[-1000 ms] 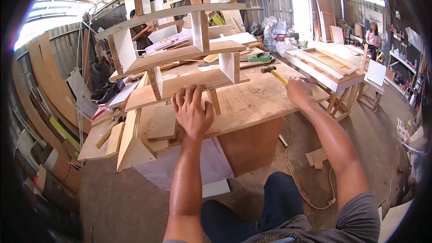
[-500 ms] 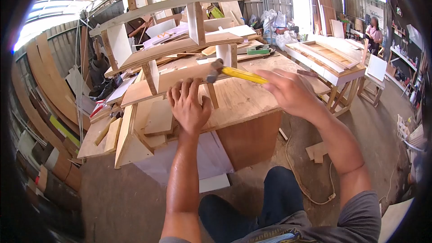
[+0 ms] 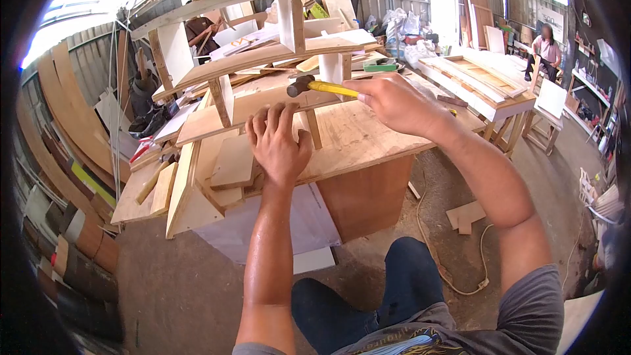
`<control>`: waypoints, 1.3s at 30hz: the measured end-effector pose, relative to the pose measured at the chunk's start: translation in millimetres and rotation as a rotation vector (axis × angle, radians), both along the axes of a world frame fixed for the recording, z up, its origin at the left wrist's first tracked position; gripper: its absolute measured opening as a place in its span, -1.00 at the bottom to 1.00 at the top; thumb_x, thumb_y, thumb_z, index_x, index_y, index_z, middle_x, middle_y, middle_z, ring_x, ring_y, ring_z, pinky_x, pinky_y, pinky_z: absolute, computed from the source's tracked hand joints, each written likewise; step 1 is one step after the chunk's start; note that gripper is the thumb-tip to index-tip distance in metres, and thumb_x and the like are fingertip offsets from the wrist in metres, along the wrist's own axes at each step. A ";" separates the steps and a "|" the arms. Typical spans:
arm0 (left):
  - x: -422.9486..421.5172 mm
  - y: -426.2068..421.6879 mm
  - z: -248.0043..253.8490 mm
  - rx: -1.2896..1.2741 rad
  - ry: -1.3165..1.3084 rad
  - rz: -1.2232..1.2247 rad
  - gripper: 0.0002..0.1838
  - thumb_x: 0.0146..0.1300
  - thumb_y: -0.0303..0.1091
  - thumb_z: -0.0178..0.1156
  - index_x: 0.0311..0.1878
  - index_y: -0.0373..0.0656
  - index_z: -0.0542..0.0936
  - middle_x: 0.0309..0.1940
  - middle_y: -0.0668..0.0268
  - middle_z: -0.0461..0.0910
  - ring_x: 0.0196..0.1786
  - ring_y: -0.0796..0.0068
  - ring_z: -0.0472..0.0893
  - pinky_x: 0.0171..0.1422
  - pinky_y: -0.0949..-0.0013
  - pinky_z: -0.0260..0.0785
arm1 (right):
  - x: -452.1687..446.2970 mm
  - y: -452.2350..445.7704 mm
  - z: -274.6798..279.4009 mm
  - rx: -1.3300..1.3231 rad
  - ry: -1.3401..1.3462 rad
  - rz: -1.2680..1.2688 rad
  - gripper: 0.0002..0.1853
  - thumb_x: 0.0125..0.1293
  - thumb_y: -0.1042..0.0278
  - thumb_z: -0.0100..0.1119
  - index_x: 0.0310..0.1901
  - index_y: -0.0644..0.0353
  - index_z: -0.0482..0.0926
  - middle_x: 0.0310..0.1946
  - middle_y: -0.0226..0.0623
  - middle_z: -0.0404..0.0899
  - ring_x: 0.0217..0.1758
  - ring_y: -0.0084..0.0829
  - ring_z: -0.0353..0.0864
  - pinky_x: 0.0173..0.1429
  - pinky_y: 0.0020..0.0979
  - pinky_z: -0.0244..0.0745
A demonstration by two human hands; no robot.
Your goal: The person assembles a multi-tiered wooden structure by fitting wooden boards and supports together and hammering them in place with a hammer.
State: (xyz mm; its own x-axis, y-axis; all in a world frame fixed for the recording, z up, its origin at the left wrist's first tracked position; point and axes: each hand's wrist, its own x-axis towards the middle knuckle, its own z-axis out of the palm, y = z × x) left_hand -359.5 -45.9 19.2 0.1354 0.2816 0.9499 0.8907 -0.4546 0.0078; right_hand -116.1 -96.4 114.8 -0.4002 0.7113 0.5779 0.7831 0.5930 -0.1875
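A wooden shelf frame (image 3: 263, 66), made of long boards with short uprights between them, lies on the plywood workbench. My left hand (image 3: 279, 144) is on its nearest board (image 3: 213, 129), fingers hooked over the upper edge and thumb apart on the near side. In my right hand (image 3: 401, 106), closed around the yellow handle, is a hammer (image 3: 325, 87). Its dark metal head hangs just above the board, slightly right of my left fingers. Whether a nail stands under the head I cannot tell. A short upright (image 3: 310, 129) sits below the board near my left thumb.
Loose wood blocks (image 3: 233, 161) lie left of my left forearm. Behind the frame, another person's hand (image 3: 213, 27) shows among offcuts. A second workbench (image 3: 490, 108) stands to the right, with a seated person (image 3: 545, 52) beyond. A cable (image 3: 453, 283) crosses the floor.
The hammer head has moved left and up, away from the board, and the handle has turned flatter. My right hand shifted left and up; my left hand keeps its place on the board.
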 end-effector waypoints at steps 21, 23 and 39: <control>0.3 1.1 -0.4 -0.003 0.008 0.024 -0.44 0.04 -0.34 0.29 0.21 0.00 0.64 0.17 0.25 0.61 0.38 0.08 0.45 0.63 -0.10 0.01 | 3.2 4.0 7.9 0.030 0.029 0.028 -0.61 0.47 0.43 0.17 0.29 0.13 0.65 -0.17 0.14 0.73 -0.14 0.03 0.74 0.03 -0.10 0.59; 0.2 1.8 -0.7 -0.003 0.003 0.021 -0.45 0.04 -0.34 0.29 0.20 0.00 0.64 0.17 0.25 0.61 0.38 0.07 0.45 0.63 -0.10 0.01 | 4.4 10.4 3.8 0.112 0.057 0.075 -0.62 0.47 0.43 0.18 0.28 0.13 0.65 -0.17 0.15 0.72 -0.13 0.05 0.73 0.03 -0.11 0.59; 1.0 0.1 1.3 -0.016 0.003 0.013 -0.42 0.02 -0.32 0.30 0.22 -0.02 0.64 0.17 0.23 0.60 0.37 0.08 0.44 0.63 -0.09 0.01 | 1.6 4.4 2.4 0.024 0.039 -0.010 -0.61 0.49 0.42 0.16 0.31 0.09 0.64 -0.18 0.12 0.73 -0.14 -0.03 0.73 0.04 -0.12 0.59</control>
State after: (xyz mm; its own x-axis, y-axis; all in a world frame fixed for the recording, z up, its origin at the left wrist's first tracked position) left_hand -358.5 -45.8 20.5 0.1344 0.2987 0.9448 0.8966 -0.4428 0.0124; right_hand -114.5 -92.0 117.2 -0.3699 0.7010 0.6097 0.7816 0.5896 -0.2037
